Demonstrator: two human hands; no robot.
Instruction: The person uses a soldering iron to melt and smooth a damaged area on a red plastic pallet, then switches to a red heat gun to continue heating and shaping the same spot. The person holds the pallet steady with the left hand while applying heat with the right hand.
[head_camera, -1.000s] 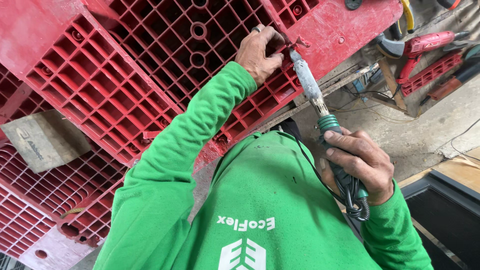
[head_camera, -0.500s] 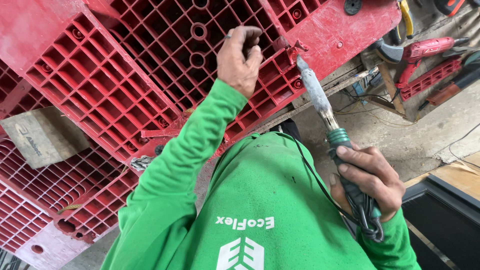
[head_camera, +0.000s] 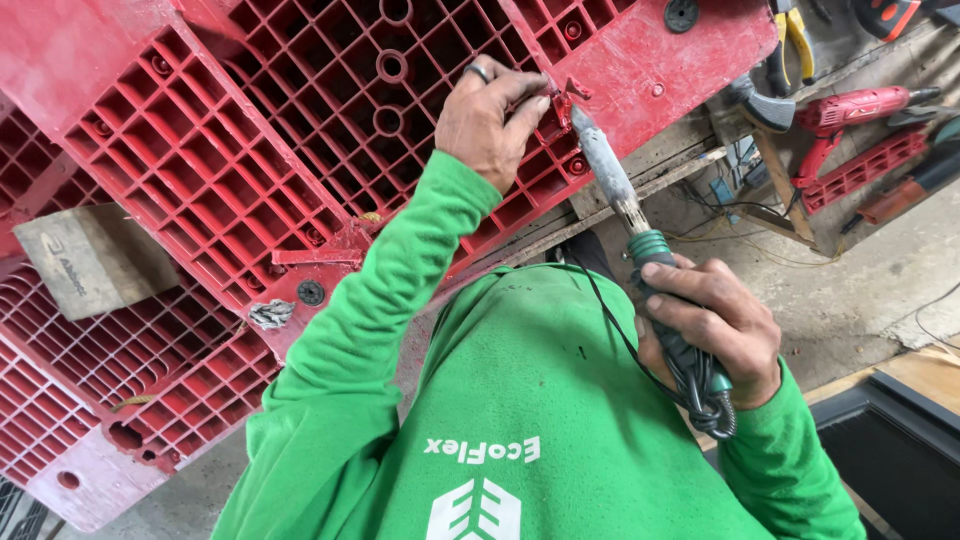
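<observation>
Hands first: since half a second ago our left hand (head_camera: 490, 120) has come down from a raised position and now presses its curled fingers on a loose red plastic piece (head_camera: 556, 102) at the broken edge of the red pallet (head_camera: 200, 170). The grip looks like a pinch, mostly closed; how firmly it holds we cannot tell. Our right hand (head_camera: 712, 335) is wrapped fully shut around the handle of the soldering iron (head_camera: 640, 240), black cord looped below the fist. The iron's grey tip has moved up and now sits touching, or just beside, that same red piece. We judge the plastic-welding contact to be in hand at this spot.

Surroundings: a second red pallet (head_camera: 90, 400) lies below the first, with a grey block (head_camera: 85, 260) resting between them. A red power drill (head_camera: 850, 110) and yellow-handled pliers (head_camera: 790, 30) lie well apart at upper right. Our green sleeve (head_camera: 370, 300) crosses the work and hides part of the pallet's lower edge.
</observation>
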